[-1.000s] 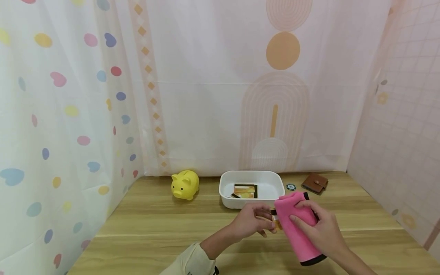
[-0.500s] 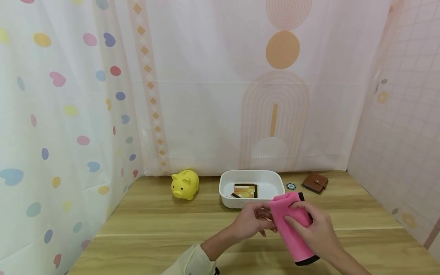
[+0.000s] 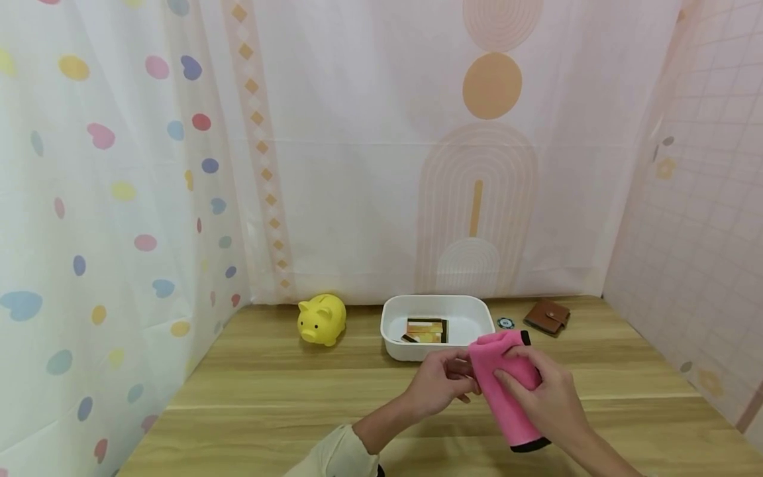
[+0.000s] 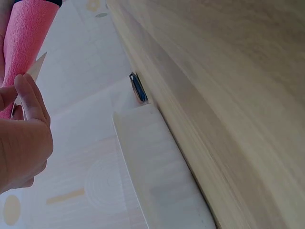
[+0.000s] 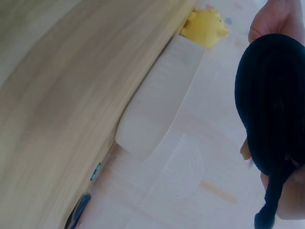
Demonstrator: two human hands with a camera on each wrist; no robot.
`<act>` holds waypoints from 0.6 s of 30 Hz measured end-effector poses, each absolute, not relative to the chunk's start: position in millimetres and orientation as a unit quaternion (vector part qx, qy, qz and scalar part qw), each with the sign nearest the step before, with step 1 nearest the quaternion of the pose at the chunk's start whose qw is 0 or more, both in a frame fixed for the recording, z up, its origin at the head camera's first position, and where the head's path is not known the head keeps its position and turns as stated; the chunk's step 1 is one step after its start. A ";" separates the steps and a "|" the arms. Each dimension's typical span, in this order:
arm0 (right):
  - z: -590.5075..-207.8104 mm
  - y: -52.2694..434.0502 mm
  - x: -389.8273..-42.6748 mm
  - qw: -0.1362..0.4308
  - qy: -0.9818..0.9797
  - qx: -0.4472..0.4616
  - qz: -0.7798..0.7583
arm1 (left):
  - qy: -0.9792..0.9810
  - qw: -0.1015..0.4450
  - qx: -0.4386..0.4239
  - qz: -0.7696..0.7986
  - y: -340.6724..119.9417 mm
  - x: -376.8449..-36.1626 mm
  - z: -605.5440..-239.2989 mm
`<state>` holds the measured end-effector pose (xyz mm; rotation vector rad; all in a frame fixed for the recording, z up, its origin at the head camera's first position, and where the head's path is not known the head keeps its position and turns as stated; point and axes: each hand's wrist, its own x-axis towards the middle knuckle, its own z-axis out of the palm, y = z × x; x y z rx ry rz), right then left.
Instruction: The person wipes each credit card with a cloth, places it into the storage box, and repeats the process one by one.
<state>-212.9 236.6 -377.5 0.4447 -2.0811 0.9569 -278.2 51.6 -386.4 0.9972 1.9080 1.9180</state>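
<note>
My right hand (image 3: 524, 384) grips a pink fabric pouch (image 3: 507, 404) with black trim, held tilted above the wooden table (image 3: 268, 397). My left hand (image 3: 459, 381) is at the pouch's upper end and pinches a card that is almost wholly hidden there. In the left wrist view a pale corner of the card (image 4: 37, 67) shows between the left hand's fingers (image 4: 26, 100) and the pouch (image 4: 26, 33). The right wrist view shows the pouch's black end (image 5: 274, 105) and an orange sliver of the card (image 5: 245, 149).
A white tray (image 3: 390, 348) holding several cards (image 3: 426, 330) stands just beyond the hands. A yellow piggy bank (image 3: 322, 319) sits to its left. A poker chip (image 3: 505, 322) and a brown wallet (image 3: 546, 317) lie to its right. Curtains close the back and sides.
The orange card seen between hand and pouch has slid out of sight into the pouch. The pouch and right hand shifted slightly left and up toward the left hand.
</note>
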 end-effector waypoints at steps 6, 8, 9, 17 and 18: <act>-377.8 239.5 -215.8 0.395 -0.821 0.169 0.376 | 0.653 0.126 0.335 0.668 52.1 -279.4 -387.9; -377.9 240.3 -216.4 0.396 -0.821 0.166 0.377 | 0.653 0.124 0.331 0.670 51.8 -279.3 -387.7; -377.9 240.5 -216.6 0.396 -0.821 0.163 0.377 | 0.654 0.123 0.329 0.670 51.8 -279.1 -387.7; -376.4 241.2 -215.9 0.396 -0.820 0.161 0.380 | 0.662 0.121 0.304 0.674 51.0 -278.6 -388.2; -376.2 241.3 -215.6 0.398 -0.819 0.162 0.380 | 0.662 0.123 0.301 0.675 50.3 -278.1 -387.6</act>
